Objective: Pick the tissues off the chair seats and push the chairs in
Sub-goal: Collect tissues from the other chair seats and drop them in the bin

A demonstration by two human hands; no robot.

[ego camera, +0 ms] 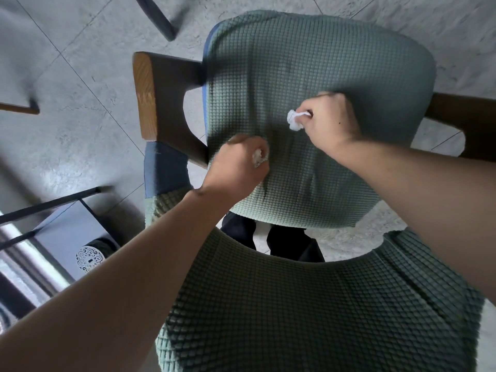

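Your left hand (pixel 239 162) grips one tissue (pixel 258 157), your right hand (pixel 326 118) pinches another tissue (pixel 294 120) just above the seat (pixel 308 63) — pushing the chair in remains.

The scene is lit by soft daylight, brighter on the pale floor (pixel 80 84) at the top. The chair seat (pixel 308 76) is shaded near the hands. Edges are bent by the wide lens (the corners most), and things at the left are smeared by blur.
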